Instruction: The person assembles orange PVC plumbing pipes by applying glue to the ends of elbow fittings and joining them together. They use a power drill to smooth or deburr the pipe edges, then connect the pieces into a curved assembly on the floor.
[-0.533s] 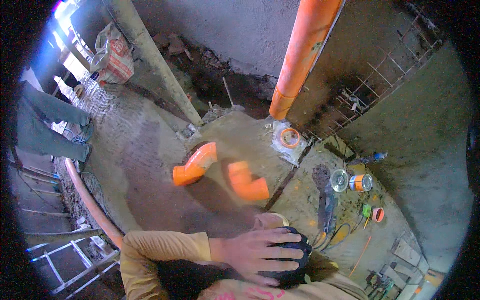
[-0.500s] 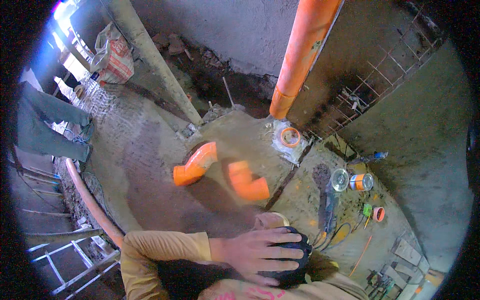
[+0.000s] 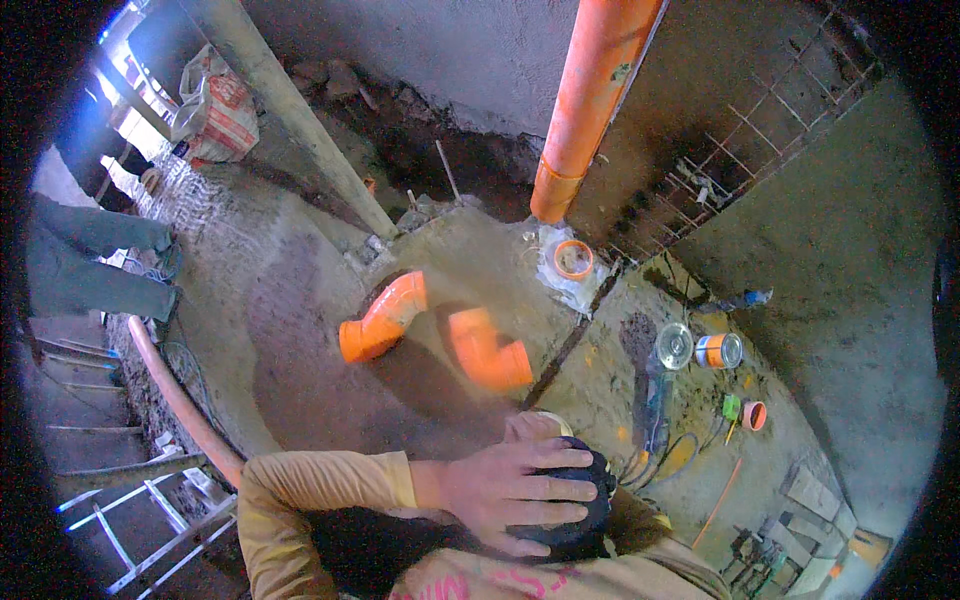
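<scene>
My left hand (image 3: 520, 497) reaches in from the left in a tan sleeve. Its fingers curl over a dark rounded thing (image 3: 590, 520) close to my body; I cannot make out its kind. A pale rounded piece (image 3: 538, 426) shows just beyond those fingers, partly covered. A tan sleeve (image 3: 655, 555) lies to the right of the dark thing, and my right hand does not show. Ahead on the ground lie two orange bent pipe fittings, a left elbow (image 3: 385, 318) and a right elbow (image 3: 488, 350), neither touched by the hand.
An orange upright pipe (image 3: 585, 100) stands at the wall near an orange pipe opening (image 3: 573, 260). To the right are a can (image 3: 718, 351), a clear round lid (image 3: 674, 346) and a short orange pipe piece (image 3: 753, 416). At left are a person's legs (image 3: 100, 260) and a ladder (image 3: 160, 540).
The view has shifted slightly, so the surroundings sit a little higher and further left. My left hand keeps its place over the dark rounded thing. The two elbows have not moved on the ground.
</scene>
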The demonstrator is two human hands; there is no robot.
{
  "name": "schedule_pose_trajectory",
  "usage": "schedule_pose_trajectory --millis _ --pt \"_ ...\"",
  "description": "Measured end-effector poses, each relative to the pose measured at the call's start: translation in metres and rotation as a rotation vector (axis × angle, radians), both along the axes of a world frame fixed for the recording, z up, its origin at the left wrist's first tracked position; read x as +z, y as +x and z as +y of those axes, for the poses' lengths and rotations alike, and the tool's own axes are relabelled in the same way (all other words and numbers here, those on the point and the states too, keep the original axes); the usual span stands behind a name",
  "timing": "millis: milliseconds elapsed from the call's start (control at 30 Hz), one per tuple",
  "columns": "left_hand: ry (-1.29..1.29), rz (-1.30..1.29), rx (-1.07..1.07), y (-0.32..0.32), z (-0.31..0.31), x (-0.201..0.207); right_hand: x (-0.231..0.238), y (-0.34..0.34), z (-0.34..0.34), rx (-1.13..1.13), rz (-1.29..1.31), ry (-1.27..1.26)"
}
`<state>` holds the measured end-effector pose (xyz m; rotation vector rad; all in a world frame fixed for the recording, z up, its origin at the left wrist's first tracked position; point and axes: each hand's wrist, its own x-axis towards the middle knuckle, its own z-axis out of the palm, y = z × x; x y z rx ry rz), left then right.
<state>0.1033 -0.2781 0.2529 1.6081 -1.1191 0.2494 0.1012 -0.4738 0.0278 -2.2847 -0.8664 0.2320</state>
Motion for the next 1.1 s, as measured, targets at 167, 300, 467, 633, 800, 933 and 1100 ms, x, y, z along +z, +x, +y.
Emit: schedule_pose_trajectory --millis 167,300,467,633,800,933,1100 --pt "0.001 -0.02 0.008 0.001 0.004 0.001 -0.004 0.002 0.001 0.013 -0.008 0.005" --pt "-0.022 -0.019 0.023 0.0 0.005 0.001 -0.008 0.005 0.002 0.015 -0.012 0.015" --pt "-0.016 0.003 0.013 -0.001 0.003 -0.001 -0.008 0.007 0.008 0.001 -0.011 0.028" --pt "-0.028 0.007 0.001 0.0 0.004 -0.001 -0.005 0.007 0.014 -0.03 -0.005 0.037" --pt "-0.004 0.009 -0.033 0.004 0.007 0.001 -0.017 0.009 0.013 0.042 -0.272 -0.185" --pt "0.026 -0.061 0.002 0.008 0.006 0.004 -0.023 0.011 0.014 -0.015 -0.23 0.042" --pt "-0.007 -0.021 0.015 0.009 0.0 0.01 -0.014 0.015 0.014 -0.017 -0.19 0.07"
